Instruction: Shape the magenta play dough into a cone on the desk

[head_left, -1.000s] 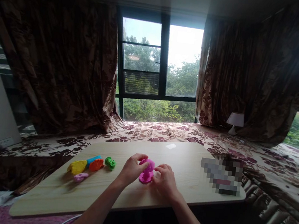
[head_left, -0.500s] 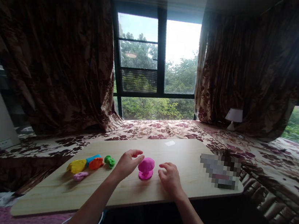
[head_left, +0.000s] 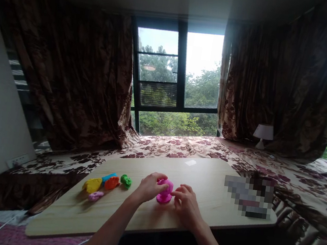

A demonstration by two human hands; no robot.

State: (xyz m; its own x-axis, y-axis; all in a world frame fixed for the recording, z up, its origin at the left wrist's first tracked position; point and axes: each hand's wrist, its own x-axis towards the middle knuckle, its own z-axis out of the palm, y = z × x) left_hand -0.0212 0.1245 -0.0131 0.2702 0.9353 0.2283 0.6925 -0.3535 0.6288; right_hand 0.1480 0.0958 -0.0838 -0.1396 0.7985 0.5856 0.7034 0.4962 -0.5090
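Observation:
A bright pink modelling clay piece [head_left: 164,197] stands upright on the table, a rounded ball on a flat, wider base. My left hand [head_left: 152,187] grips the ball from the left, thumb in front and fingers over its top, which hides part of it. On the other side, my right hand [head_left: 186,204] has its fingers bent and apart, the tips at the ball's right edge; whether they touch it I cannot tell. Nothing is held in that hand.
On the table [head_left: 127,214], to the left, lie lumps of clay: yellow [head_left: 92,185], blue [head_left: 109,177], orange [head_left: 111,182], light pink [head_left: 95,196] and green [head_left: 126,181]. A blurred-out object [head_left: 246,197] lies at the right end. A lamp [head_left: 262,135] stands behind.
My left hand has closed on the pink clay ball, and my right hand has come nearer to it from the right. The whole view has shifted slightly.

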